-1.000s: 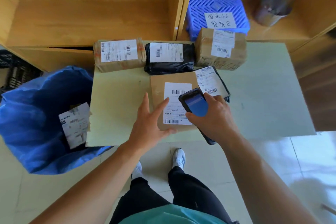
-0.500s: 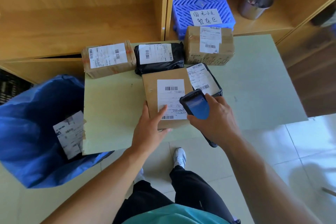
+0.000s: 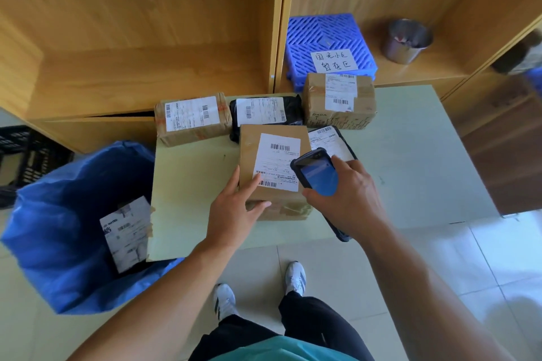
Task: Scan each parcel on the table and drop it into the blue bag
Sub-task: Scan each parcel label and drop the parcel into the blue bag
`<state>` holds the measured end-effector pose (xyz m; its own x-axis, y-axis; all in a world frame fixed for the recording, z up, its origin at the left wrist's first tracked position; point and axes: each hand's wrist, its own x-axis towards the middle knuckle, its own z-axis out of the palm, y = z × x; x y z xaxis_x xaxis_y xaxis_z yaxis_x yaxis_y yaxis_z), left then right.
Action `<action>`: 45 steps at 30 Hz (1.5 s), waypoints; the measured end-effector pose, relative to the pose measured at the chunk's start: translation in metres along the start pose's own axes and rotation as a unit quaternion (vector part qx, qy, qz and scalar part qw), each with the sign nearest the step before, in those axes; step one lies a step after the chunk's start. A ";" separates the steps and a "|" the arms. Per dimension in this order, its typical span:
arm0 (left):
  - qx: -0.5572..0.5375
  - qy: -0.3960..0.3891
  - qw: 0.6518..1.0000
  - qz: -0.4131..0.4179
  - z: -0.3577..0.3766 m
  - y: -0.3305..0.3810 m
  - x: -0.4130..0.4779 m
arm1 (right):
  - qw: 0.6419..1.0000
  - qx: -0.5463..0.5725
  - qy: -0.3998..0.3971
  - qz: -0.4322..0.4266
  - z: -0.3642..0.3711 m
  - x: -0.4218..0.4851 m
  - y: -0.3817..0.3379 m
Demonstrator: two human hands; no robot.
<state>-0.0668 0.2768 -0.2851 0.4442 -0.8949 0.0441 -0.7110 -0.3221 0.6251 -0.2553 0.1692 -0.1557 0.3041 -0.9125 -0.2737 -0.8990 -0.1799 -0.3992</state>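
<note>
Parcel [image 3: 272, 161] gripped at near-left corner by left hand [image 3: 234, 211]; right hand [image 3: 349, 199] holds scanner [image 3: 316, 179] above it.

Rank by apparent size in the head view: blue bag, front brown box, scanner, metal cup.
1. blue bag
2. front brown box
3. scanner and metal cup: look alike; the scanner is nearer and partly covered, so unranked.
</note>
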 end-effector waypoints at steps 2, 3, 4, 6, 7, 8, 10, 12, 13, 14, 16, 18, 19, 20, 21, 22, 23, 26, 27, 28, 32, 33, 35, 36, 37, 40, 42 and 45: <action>-0.009 0.011 1.000 0.008 -0.009 0.002 0.000 | 1.000 0.006 0.001 -0.004 -0.006 -0.001 -0.009; -0.013 0.021 1.000 0.015 -0.014 0.003 0.000 | 1.000 0.006 0.004 -0.007 -0.010 -0.001 -0.014; -0.016 0.036 0.999 0.023 -0.019 0.005 0.001 | 1.000 0.004 0.007 -0.010 -0.014 -0.001 -0.019; -0.023 0.069 0.997 0.037 -0.033 0.008 0.003 | 1.000 0.004 0.016 -0.018 -0.022 -0.004 -0.031; -0.026 0.091 0.994 0.049 -0.043 0.009 0.006 | 0.999 0.007 0.024 -0.026 -0.027 -0.005 -0.038; -0.027 0.111 0.991 0.063 -0.050 0.010 0.009 | 0.999 0.010 0.030 -0.032 -0.031 -0.006 -0.043; -0.022 0.158 0.983 0.092 -0.068 0.011 0.016 | 0.997 0.022 0.048 -0.053 -0.041 -0.010 -0.055; -0.018 0.202 0.973 0.115 -0.089 0.011 0.024 | 0.993 0.030 0.072 -0.084 -0.052 -0.014 -0.069; -0.017 0.220 0.967 0.125 -0.098 0.011 0.028 | 0.991 0.033 0.081 -0.098 -0.056 -0.016 -0.075; -0.016 0.237 0.962 0.136 -0.107 0.010 0.031 | 0.989 0.036 0.089 -0.110 -0.060 -0.019 -0.082; -0.026 0.268 0.951 0.152 -0.126 0.007 0.036 | 0.986 0.038 0.100 -0.126 -0.067 -0.025 -0.095; -0.036 0.294 0.942 0.160 -0.143 0.006 0.039 | 0.983 0.041 0.110 -0.139 -0.071 -0.030 -0.105; -0.032 0.304 0.937 0.167 -0.150 0.005 0.041 | 0.983 0.041 0.112 -0.142 -0.072 -0.031 -0.108; -0.023 0.314 0.933 0.178 -0.157 0.004 0.041 | 0.982 0.040 0.111 -0.145 -0.073 -0.033 -0.112; -0.011 0.320 0.929 0.187 -0.164 0.004 0.040 | 0.983 0.038 0.106 -0.147 -0.074 -0.035 -0.116; -0.001 0.324 0.926 0.192 -0.170 0.003 0.040 | 0.983 0.036 0.101 -0.148 -0.074 -0.037 -0.120; 0.005 0.327 0.925 0.194 -0.175 0.002 0.039 | 0.983 0.035 0.097 -0.151 -0.075 -0.038 -0.123; 0.014 0.329 0.925 0.189 -0.184 -0.003 0.036 | 0.981 0.046 0.104 -0.160 -0.075 -0.042 -0.132; 0.017 0.330 0.925 0.188 -0.186 -0.004 0.034 | 0.979 0.050 0.109 -0.163 -0.075 -0.043 -0.133; 0.020 0.332 0.924 0.188 -0.187 -0.005 0.033 | 0.979 0.051 0.112 -0.164 -0.076 -0.043 -0.135; 0.024 0.331 0.924 0.189 -0.189 -0.005 0.031 | 0.980 0.038 0.105 -0.164 -0.077 -0.041 -0.135; 0.024 0.330 0.924 0.190 -0.189 -0.005 0.031 | 0.980 0.035 0.102 -0.165 -0.077 -0.041 -0.134; 0.024 0.329 0.925 0.190 -0.187 -0.003 0.033 | 0.982 0.034 0.094 -0.163 -0.078 -0.040 -0.131; 0.026 0.328 0.925 0.188 -0.186 -0.003 0.035 | 0.982 0.033 0.089 -0.161 -0.078 -0.039 -0.128; 0.027 0.328 0.925 0.188 -0.184 -0.002 0.037 | 0.983 0.033 0.087 -0.158 -0.078 -0.038 -0.125; 0.017 0.330 0.926 0.184 -0.175 0.002 0.042 | 0.982 0.040 0.094 -0.159 -0.080 -0.033 -0.116; 0.000 0.334 0.926 0.176 -0.167 0.005 0.045 | 0.980 0.052 0.103 -0.163 -0.080 -0.029 -0.112; -0.030 0.336 0.931 0.138 -0.153 0.003 0.045 | 0.977 0.059 0.101 -0.178 -0.078 -0.018 -0.108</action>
<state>0.0345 0.2825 -0.1621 0.5040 -0.5394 0.6746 -0.8259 -0.0725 0.5592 -0.1885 0.1768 -0.0397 0.5120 -0.8557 0.0752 -0.7012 -0.4669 -0.5389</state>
